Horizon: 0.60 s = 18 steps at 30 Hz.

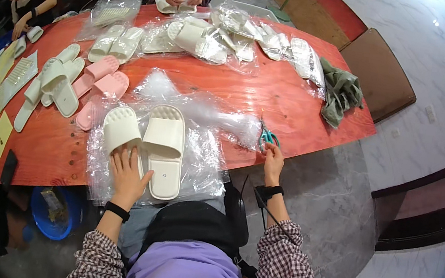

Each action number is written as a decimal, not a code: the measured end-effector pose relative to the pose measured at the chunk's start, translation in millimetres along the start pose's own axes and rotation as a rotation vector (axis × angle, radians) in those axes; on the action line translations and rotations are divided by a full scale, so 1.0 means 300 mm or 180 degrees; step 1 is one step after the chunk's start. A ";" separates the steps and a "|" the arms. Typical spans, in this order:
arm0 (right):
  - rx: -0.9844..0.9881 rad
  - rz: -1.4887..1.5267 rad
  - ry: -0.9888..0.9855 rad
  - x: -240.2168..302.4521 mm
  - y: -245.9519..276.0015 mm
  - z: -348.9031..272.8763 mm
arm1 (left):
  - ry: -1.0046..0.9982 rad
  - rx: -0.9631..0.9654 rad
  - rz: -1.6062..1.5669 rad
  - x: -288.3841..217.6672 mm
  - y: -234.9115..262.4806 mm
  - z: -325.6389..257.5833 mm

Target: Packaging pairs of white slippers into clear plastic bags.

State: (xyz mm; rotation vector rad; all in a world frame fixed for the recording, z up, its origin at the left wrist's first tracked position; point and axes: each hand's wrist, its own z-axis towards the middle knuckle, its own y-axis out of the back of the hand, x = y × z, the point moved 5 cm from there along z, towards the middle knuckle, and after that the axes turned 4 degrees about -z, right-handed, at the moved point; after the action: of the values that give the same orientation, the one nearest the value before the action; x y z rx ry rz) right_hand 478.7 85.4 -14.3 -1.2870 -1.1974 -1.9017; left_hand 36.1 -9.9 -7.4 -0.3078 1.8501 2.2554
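The scissors [266, 136] are lying just right of centre in the frame, close to the table's [274, 98] near edge, and because the right hand [273, 164] is reaching them only with its fingertips, they are probably at risk of being nudged off onto the floor, or of snagging the loose plastic film [211, 115] beside them. That hand is stretching forward with fingers drawn together at the handles, though I cannot tell whether it is actually gripping them. The left hand [128, 174] is lying flat, fingers spread, pressing on the white slippers [148, 144] at lower centre-left.
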 end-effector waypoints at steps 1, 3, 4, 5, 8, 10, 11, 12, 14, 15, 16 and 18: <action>-0.0001 -0.0040 -0.0073 -0.036 0.010 0.006 | -0.0024 -0.0018 -0.0021 -0.005 -0.011 0.004; 0.0145 0.0210 -0.0295 -0.068 0.002 0.018 | 0.0050 0.0130 -0.0107 -0.002 -0.019 0.010; 0.0293 0.0251 -0.0467 -0.067 -0.013 0.023 | 0.0064 0.0117 -0.0089 -0.004 -0.010 0.017; 0.0441 0.0290 -0.0640 -0.066 -0.030 0.025 | 0.0148 0.0165 -0.0198 -0.009 -0.008 0.026; 0.0466 -0.0245 -0.0307 -0.050 -0.059 0.046 | 0.0254 0.0169 -0.0190 -0.036 -0.024 0.033; 0.0587 -0.0452 -0.0203 -0.020 -0.093 0.049 | 0.0357 0.0149 -0.0014 -0.029 -0.040 0.030; 0.0590 -0.0650 -0.0241 -0.010 -0.102 0.052 | 0.0394 0.0145 0.0013 -0.019 -0.046 0.031; 0.0609 -0.0848 -0.0281 0.002 -0.117 0.046 | 0.0396 0.0087 -0.0036 -0.010 -0.044 0.031; 0.0484 -0.1059 0.0082 -0.012 -0.102 0.057 | 0.0425 0.0002 -0.0020 0.001 -0.058 0.031; 0.0296 -0.1267 0.0452 -0.013 -0.085 0.068 | 0.0486 -0.0009 0.0025 -0.005 -0.076 0.038; 0.0535 -0.1072 0.0330 -0.016 -0.087 0.065 | 0.0418 -0.0009 -0.0023 -0.009 -0.086 0.043; 0.0786 -0.0989 0.0452 0.032 -0.089 0.032 | 0.0469 -0.0038 -0.0099 -0.011 -0.080 0.049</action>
State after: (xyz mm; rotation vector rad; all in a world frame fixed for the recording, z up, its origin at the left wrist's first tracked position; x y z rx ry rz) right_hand 457.4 106.4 -14.0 -0.8611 -1.5707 -1.9413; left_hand 45.8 9.2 -26.3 -0.5141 1.8879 2.2793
